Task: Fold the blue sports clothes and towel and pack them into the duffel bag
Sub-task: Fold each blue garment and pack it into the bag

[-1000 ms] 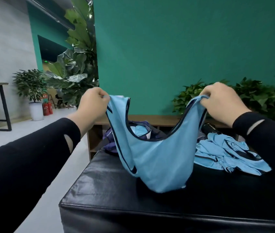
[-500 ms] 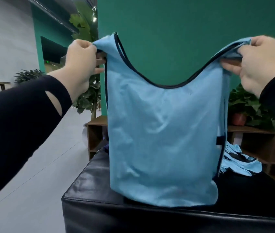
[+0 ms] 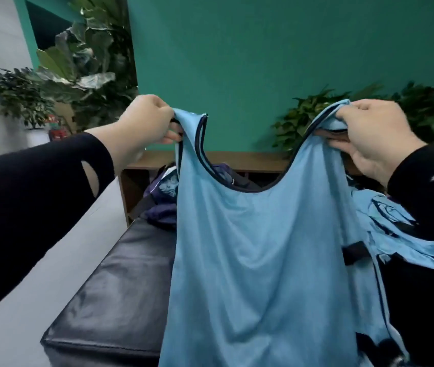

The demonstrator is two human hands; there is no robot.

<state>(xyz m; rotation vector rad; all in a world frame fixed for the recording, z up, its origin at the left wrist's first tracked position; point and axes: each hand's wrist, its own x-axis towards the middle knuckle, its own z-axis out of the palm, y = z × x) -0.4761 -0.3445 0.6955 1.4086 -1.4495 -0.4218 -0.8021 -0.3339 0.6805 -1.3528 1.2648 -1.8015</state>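
Observation:
A light blue sleeveless sports top with dark trim hangs spread out in front of me, over the black padded bench. My left hand grips its left shoulder strap and my right hand grips the right strap. Behind the top, at the far end of the bench, lies a dark purple duffel bag, mostly hidden. More crumpled light blue clothing lies on the bench to the right, partly behind my right sleeve.
A wooden shelf unit runs along the green wall behind the bench. Potted plants stand on it, and larger plants stand at the left. Grey floor lies left of the bench.
My hands have come down from the raised position half a second ago, and the top now hangs lower and closer to me, reaching past the bench's near edge. Both hands keep their hold on the straps.

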